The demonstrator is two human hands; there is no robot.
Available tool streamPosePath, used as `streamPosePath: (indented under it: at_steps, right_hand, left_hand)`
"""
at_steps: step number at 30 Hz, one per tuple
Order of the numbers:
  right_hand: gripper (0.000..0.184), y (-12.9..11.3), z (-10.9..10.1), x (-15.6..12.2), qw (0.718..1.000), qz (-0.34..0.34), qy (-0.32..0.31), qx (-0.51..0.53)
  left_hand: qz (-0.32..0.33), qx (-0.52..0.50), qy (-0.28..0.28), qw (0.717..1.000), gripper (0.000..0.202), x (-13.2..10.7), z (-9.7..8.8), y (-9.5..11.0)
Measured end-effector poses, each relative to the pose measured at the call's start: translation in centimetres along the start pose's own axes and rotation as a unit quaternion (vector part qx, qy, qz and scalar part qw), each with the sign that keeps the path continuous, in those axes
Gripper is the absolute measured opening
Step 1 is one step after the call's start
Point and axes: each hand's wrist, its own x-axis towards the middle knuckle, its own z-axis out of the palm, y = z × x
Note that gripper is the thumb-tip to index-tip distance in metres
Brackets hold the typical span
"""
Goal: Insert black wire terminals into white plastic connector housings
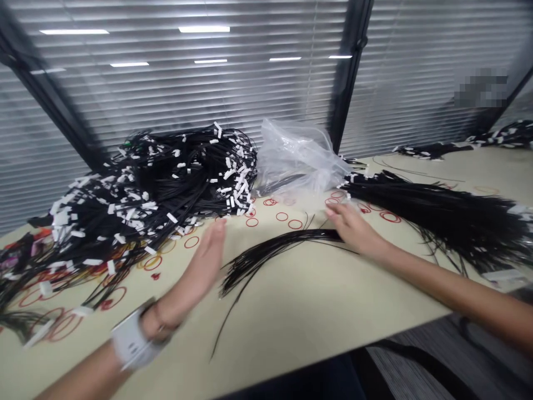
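A bundle of thin black wires (283,240) lies in a curve across the table between my hands, its loose ends fanned out to the left. My right hand (353,225) is closed at the bundle's right end, which disappears beneath the fingers. Just beyond that hand rests a crumpled clear plastic bag (300,158). My left hand (204,258), slightly blurred, has its fingers stretched out and holds nothing. It is left of the bundle, before a large heap of black cables with white connectors (179,178). A watch (135,339) is on the left wrist.
Red rubber bands (252,222) are scattered over the pale table (291,333). A thick sheaf of black wires (441,214) lies at the right. More cables with white connectors (433,150) lie at the back right. Window blinds (208,83) stand behind the table.
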Motion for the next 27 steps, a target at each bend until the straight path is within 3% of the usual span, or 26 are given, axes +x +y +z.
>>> streamPosePath:
  at_steps: [1, 3, 5, 8, 12, 15, 19, 22, 24, 27]
  right_hand:
    - [0.049, 0.9, -0.2, -0.3, 0.999, 0.044, 0.027, 0.005]
    - [0.05, 2.1, -0.5, -0.9, 0.992, 0.112, 0.054, 0.02]
    - [0.049, 2.1, -0.3, -1.4, 0.986, 0.149, 0.062, 0.041]
    - [0.048, 0.4, 1.1, -1.6, 0.985, 0.149, 0.053, 0.074]
    - [0.046, -1.6, 3.2, -1.3, 0.99, 0.11, 0.026, 0.088]
    - [0.044, -2.0, 3.5, -1.3, 0.994, 0.082, 0.006, 0.072]
    - [0.045, -2.5, 2.4, -1.4, 1.0, 0.024, -0.017, 0.007]
    - [0.048, -3.4, 1.5, -1.2, 0.993, -0.07, -0.084, -0.031]
    - [0.054, -4.0, 1.5, -0.8, 0.977, -0.14, -0.156, -0.037]
    - [0.071, -4.7, 2.1, 0.2, 0.952, -0.193, -0.233, -0.046]
  left_hand:
    - [-0.042, -0.018, 0.028, 0.999, 0.054, -1.1, -0.5, -0.3]
    - [-0.193, -0.137, 0.083, 0.968, 0.056, -3.4, -0.8, -1.0]
    - [-0.241, -0.167, 0.084, 0.952, 0.055, -5.1, -0.1, -1.6]
    - [-0.23, -0.152, 0.099, 0.956, 0.052, -5.8, 1.9, -1.7]
    - [-0.154, -0.121, 0.073, 0.978, 0.053, -4.7, 3.7, -0.6]
    - [-0.136, -0.105, 0.073, 0.982, 0.047, -3.9, 3.8, -0.1]
    - [-0.126, -0.074, 0.061, 0.987, 0.048, -3.2, 3.0, -0.1]
    - [-0.126, -0.01, -0.003, 0.992, 0.067, -3.0, 1.7, -0.1]
    - [-0.127, 0.09, -0.089, 0.984, 0.08, -2.7, 0.4, -0.2]
    - [-0.079, 0.205, -0.234, 0.947, 0.1, -1.6, -1.8, -0.7]
